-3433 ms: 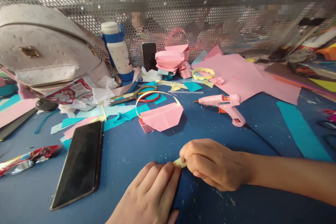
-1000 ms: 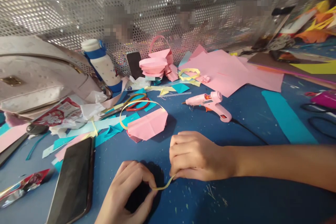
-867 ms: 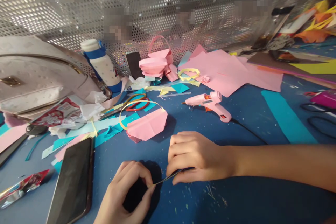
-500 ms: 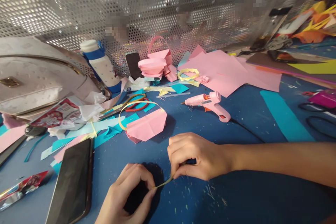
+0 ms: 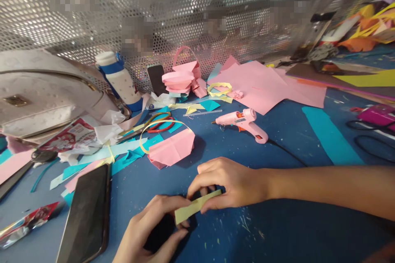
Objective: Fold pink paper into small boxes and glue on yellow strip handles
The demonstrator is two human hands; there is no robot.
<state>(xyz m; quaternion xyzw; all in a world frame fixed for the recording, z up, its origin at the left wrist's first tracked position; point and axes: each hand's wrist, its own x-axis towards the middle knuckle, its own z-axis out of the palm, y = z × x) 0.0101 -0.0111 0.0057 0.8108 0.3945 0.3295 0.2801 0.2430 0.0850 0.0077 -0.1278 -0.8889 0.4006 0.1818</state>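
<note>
A short pale yellow paper strip [image 5: 197, 206] is stretched between my hands, just above the blue table, its flat face turned up. My right hand [image 5: 230, 185] pinches its right part between thumb and fingers. At the left end, fingers of my left hand [image 5: 154, 224] curl behind and under the strip, while the thumb stays apart below. Beyond my hands stands a folded pink paper basket [image 5: 173, 148] with a thin yellow handle [image 5: 163, 121]. A pink hot glue gun [image 5: 243, 122] lies on its side farther right, its nozzle pointing left.
A phone [image 5: 86, 209] lies at my left, near a shiny wrapper [image 5: 29, 222]. Scissors [image 5: 162, 125] rest among paper scraps. A bottle [image 5: 119, 80] and bag [image 5: 46, 90] stand behind. Pink sheets [image 5: 256, 86] and a blue strip [image 5: 331, 135] lie right; the glue gun's cord [image 5: 286, 151] trails rightward.
The yellow strip has turned from edge-on to showing its flat face. My hands have come closer together, and my left thumb has parted from the strip.
</note>
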